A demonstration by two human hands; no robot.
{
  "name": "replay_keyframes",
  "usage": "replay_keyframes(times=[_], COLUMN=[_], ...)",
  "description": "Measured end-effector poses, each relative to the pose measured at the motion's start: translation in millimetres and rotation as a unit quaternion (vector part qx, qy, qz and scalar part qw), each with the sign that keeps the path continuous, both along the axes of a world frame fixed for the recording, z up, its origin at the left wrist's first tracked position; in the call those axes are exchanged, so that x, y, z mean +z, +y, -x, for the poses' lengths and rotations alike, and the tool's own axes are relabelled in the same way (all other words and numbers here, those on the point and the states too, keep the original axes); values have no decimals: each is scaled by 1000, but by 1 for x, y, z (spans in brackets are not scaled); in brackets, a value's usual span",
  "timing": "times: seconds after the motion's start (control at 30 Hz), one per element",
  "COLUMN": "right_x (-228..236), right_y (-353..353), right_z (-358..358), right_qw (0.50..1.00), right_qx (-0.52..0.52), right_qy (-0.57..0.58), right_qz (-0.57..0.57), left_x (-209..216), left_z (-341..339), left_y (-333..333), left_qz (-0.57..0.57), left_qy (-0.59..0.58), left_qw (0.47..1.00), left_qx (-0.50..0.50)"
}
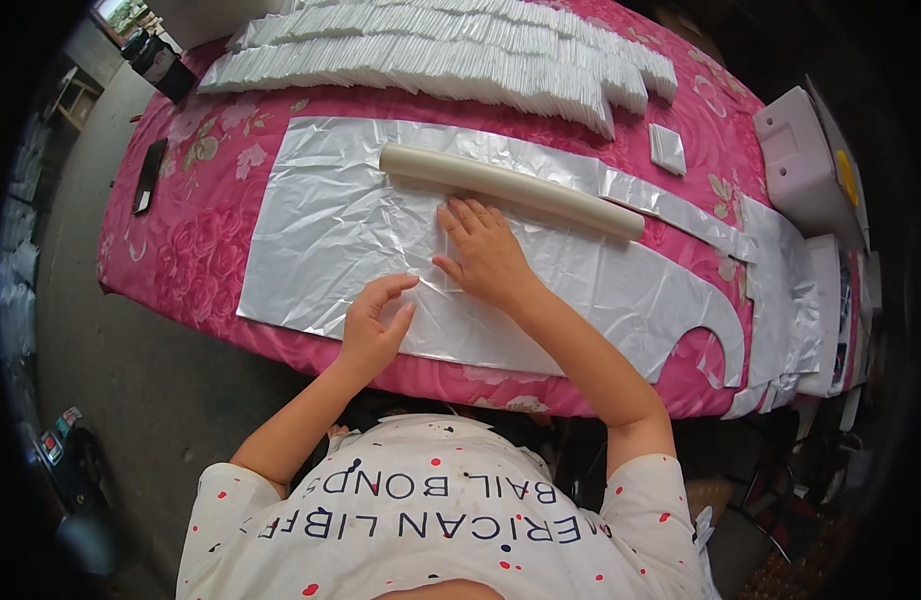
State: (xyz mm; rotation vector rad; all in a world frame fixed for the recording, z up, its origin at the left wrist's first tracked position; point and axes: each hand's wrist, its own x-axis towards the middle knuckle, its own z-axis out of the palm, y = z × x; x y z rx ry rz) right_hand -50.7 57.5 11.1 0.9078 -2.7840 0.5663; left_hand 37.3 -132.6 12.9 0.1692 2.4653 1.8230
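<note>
A silvery-white plastic apron (320,220) lies spread on the table, wrinkled, with a curved neck cutout and a strap at its right end. Across its far side rests a pale beige tube (510,190), slanting from upper left to lower right. My right hand (485,250) lies on the sheet with fingers spread, its fingertips just below the tube. Nearer the front edge, my left hand (375,322) hovers over or rests lightly on the sheet, thumb and fingers apart and nothing between them; contact is unclear.
Long rows of folded white packets (430,60) line the far side, with one small stack (666,148) apart. A pink floral cloth (195,240) covers the table. At left are a black phone (150,176) and a dark jar (158,62). White foam boxes (805,150) and more silvery sheets (780,290) sit right.
</note>
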Motion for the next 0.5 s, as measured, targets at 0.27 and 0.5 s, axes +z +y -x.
replay_keyframes(times=[0.27, 0.5], right_x=[-9, 1], right_y=[-76, -87], right_z=[-94, -127], right_qw=[979, 916], right_qx=[39, 216], right_qy=[-172, -252], right_qz=[104, 226], left_x=[5, 5], left_z=[-99, -94], left_y=[-66, -60], left_qz=[-98, -40], left_qy=[-483, -340], left_qw=[868, 939], left_qx=[-61, 17])
